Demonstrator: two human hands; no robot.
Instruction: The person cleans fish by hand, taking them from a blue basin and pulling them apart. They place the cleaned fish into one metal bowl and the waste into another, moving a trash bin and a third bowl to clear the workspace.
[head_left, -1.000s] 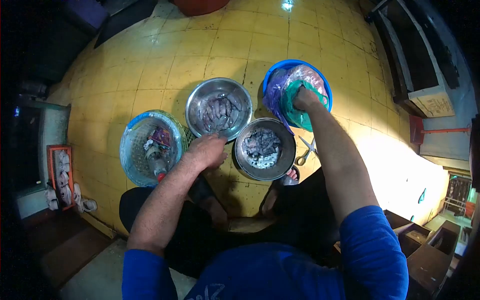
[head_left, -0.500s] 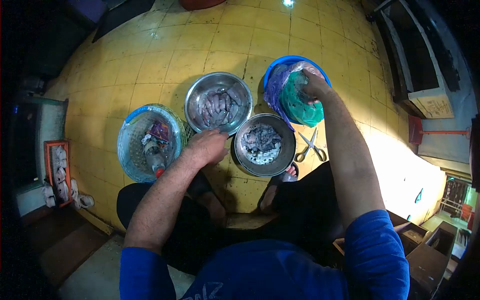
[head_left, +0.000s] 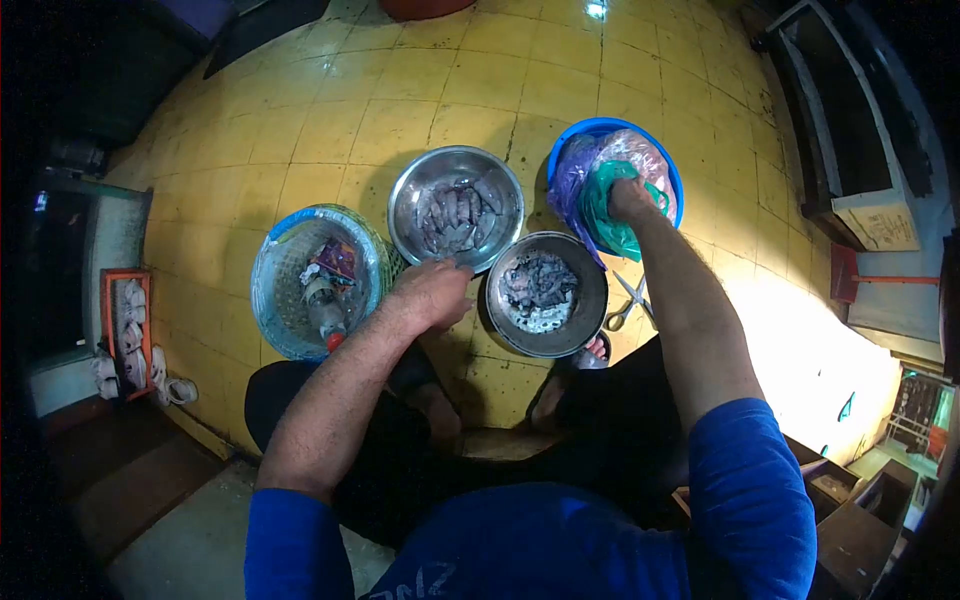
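Observation:
My right hand (head_left: 630, 202) reaches down into a green plastic bag (head_left: 598, 205), and its fingers are hidden in the folds. The bag lies in a blue basin (head_left: 679, 190) along with a purple bag (head_left: 568, 180) and clear plastic (head_left: 635, 147). My left hand (head_left: 436, 295) is at the near rim of a steel bowl (head_left: 402, 230), its fingers curled; what they hold, if anything, is hidden. In that bowl lie several pale, slippery-looking pieces, perhaps squid (head_left: 455, 212). A second metal bowl (head_left: 600, 312) holds dark, wet scraps (head_left: 540, 285) above a perforated surface.
Scissors (head_left: 632, 300) lie partly open on the yellow tiled floor (head_left: 470, 100), right of the scrap bowl. At left stands a plastic-lined basket (head_left: 268, 275) with a red-capped bottle (head_left: 325, 318) and wrappers inside. A rack of shoes (head_left: 128, 330) is farther left.
My right hand has gone lower into the green bag, whose top has opened out around it; more clear plastic shows behind. My left hand stays by the steel bowl's rim. The view has shifted slightly.

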